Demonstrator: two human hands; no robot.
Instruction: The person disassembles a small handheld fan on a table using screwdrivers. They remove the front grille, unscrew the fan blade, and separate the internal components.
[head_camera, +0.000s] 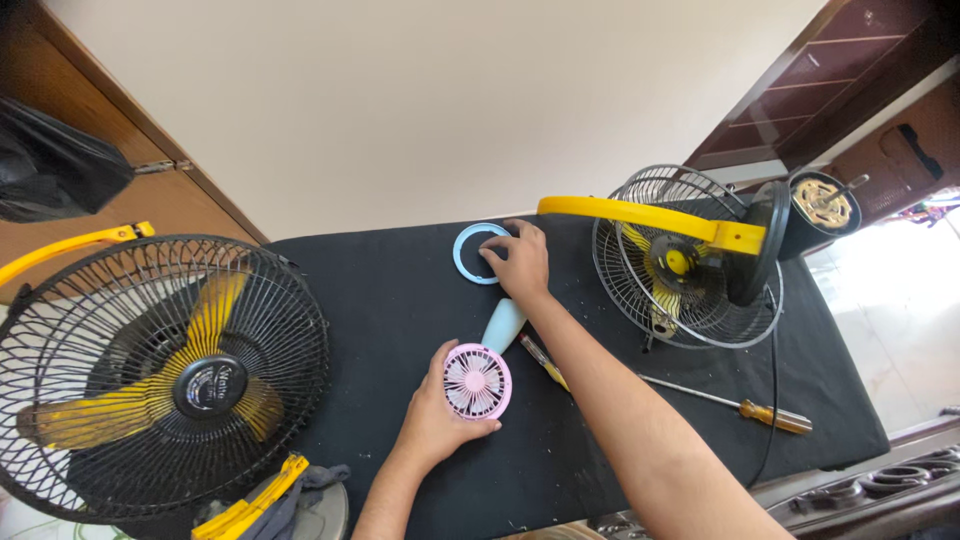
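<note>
On the black table (400, 300) the left hand (435, 415) was curled around a small pink handheld fan (477, 381), thumb and fingers pressed against the rim of its round pink grille, the pale blue handle (502, 324) pointing away toward the far edge. The right hand (520, 262) reached farther out, its fingertips resting on a light blue ring (475, 252) that lay flat near the table's back edge; whether it pinched the ring or merely touched it could not be told. At the left stood a large black table fan (160, 375) with yellow blades and a round black hub badge with pale lettering at the centre. At the right stood a second, partly dismantled fan (685, 260) with a yellow bracket. Two screwdrivers (745, 408) lay beside the right forearm.
</note>
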